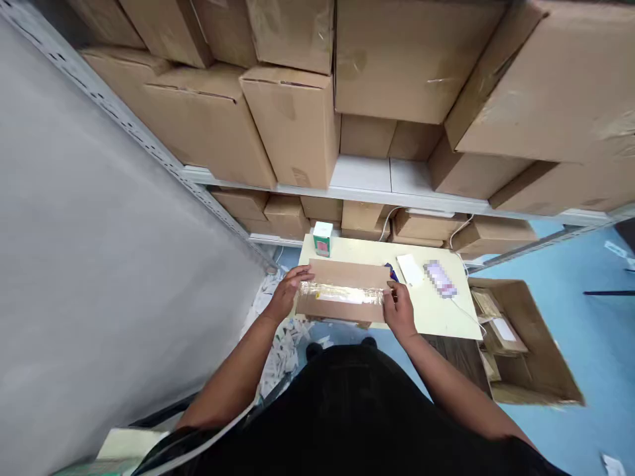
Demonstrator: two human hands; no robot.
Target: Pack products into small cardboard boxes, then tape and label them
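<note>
A long cardboard box [347, 271] lies at the front edge of the small table, its upper face toward me. A shiny strip of clear tape [342, 294] runs lengthwise along the middle, with a white and yellow patch showing under it. My left hand [288, 291] grips the box's left end, fingers over the upper corner. At the other end my right hand [399, 309] holds the box, its fingers curled at the edge of the tape. Just behind my right hand sits a dark blue object [391, 271], partly hidden by the box and hand.
On the cream table [431, 317] stand a green-and-white small box [323, 239], a white pad [409, 270] and a blurred phone-like item [439, 278] with a cable. Shelves of cartons [292, 125] rise ahead. An open carton [538, 344] holding parcels is at right; paper scraps [282, 344] litter the floor.
</note>
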